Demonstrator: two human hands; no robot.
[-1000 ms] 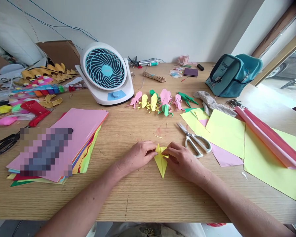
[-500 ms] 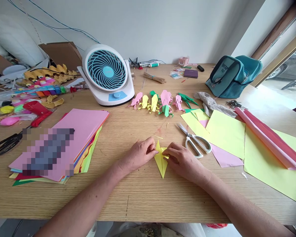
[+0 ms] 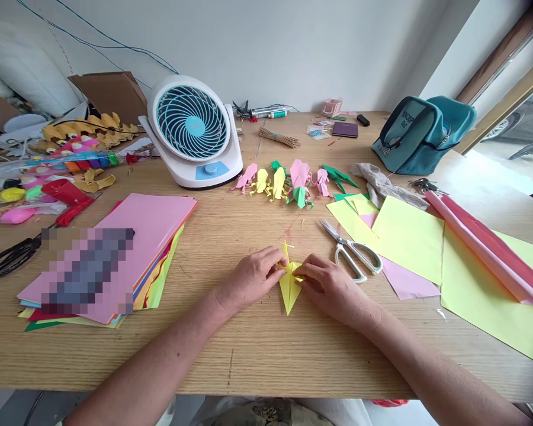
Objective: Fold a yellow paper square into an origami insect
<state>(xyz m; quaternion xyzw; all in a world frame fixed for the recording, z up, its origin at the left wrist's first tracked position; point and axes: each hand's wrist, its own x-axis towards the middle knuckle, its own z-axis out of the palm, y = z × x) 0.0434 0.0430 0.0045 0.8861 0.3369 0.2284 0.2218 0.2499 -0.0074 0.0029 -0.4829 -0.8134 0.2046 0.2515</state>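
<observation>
A yellow folded paper (image 3: 289, 294), long and pointed at both ends, is held just above or on the wooden table. My left hand (image 3: 263, 271) pinches its left edge between thumb and fingers. On the other side, my right hand (image 3: 331, 288) grips a small flap of the paper; the fingertips partly hide the folds. White-handled scissors (image 3: 354, 253) lie open-bladed just beyond my right hand. Behind the paper sits a row of finished folded figures, among them a pink one (image 3: 299, 173), a yellow one (image 3: 279, 183) and a green one (image 3: 299, 196).
To the left lies a stack of coloured paper (image 3: 155, 219), partly pixelated. A white fan (image 3: 193, 127) stands behind it. Yellow sheets (image 3: 408, 236) and a rolled pink-red sheet (image 3: 484, 248) spread over the right side. A teal bag (image 3: 420, 139) and a grey cloth (image 3: 379, 183) are farther back.
The yellow paper has tilted slightly, its lower tip shifting left and its upper tip rising. My left hand has moved a little to the right along it; both hands keep their hold.
</observation>
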